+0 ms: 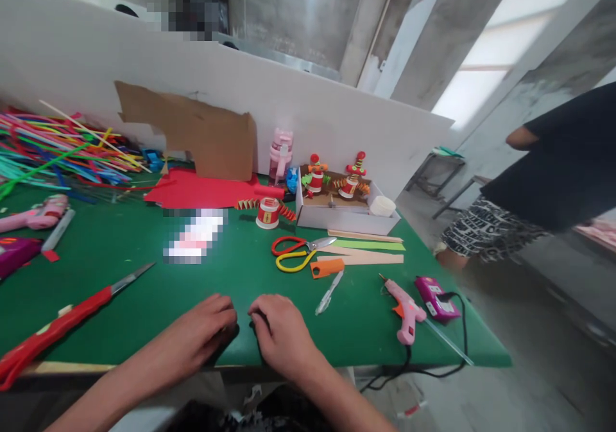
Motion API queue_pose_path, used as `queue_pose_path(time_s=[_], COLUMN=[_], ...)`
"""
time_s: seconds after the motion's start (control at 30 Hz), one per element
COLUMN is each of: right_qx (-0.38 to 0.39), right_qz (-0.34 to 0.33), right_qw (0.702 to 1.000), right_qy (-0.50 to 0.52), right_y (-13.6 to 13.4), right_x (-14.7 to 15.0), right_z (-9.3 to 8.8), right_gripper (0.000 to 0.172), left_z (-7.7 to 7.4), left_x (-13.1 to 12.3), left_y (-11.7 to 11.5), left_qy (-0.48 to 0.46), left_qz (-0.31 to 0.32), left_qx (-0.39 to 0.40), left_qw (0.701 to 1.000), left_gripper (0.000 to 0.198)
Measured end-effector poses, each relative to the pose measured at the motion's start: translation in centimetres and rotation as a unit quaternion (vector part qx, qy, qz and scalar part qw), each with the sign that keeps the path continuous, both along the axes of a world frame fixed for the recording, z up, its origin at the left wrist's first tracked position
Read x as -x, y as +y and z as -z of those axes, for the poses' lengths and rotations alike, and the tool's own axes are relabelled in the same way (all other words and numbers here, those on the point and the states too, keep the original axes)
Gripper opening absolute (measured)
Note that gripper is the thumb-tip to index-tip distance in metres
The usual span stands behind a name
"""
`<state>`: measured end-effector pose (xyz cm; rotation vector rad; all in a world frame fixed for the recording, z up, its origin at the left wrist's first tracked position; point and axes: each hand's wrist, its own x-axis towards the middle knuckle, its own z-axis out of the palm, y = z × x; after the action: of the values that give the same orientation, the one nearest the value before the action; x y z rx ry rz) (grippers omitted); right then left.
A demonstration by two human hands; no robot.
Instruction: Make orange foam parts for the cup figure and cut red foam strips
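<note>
While left hand (209, 324), right hand (282, 330) rest – fingers curled in | scissors (312, 246) lie near – red, yellow handles

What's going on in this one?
The person's left hand and right hand are loosely curled near the table's front edge, nothing visible in either grip. A pen and scissors lie nearest the right hand, a glue gun farther right. Beyond, a red cup stands beside a box holding two figures.

Shiny metal on the scissors (312, 246), smooth plastic on the right glue gun (409, 311), matt far-left cardboard (216, 138), mottled concrete far wall (293, 18).
</note>
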<state>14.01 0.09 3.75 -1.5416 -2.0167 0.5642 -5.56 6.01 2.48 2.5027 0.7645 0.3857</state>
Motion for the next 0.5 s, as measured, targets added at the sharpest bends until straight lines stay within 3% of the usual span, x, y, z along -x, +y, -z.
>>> queue_pose_path(time_s=[0.2, 0.37, 0.5], right_qx=[0.032, 0.025, -0.012], right_qz=[0.024, 0.024, 0.061], right_qw=[0.99, 0.979, 0.969], right_qy=[0.134, 0.203, 0.239], right_y=[1.5, 7.4, 11.0], right_x=[-0.1, -0.9, -2.1], right_z=[-1.0, -2.4, -1.8], right_gripper=[0.009, 0.023, 0.019], left_z=[-1.4, -3.6, -4.3], left_x=[0.3, -2.2, -5.2], left_y=[2.3, 7.5, 10.9], left_qy=[-0.045, -0.107, -0.158], left_qz=[-0.034, -0.107, -0.146], left_qx=[0.052, 0.064, 0.1], left_qw=[0.997, 0.986, 0.972], left_gripper=[0.017, 0.017, 0.016])
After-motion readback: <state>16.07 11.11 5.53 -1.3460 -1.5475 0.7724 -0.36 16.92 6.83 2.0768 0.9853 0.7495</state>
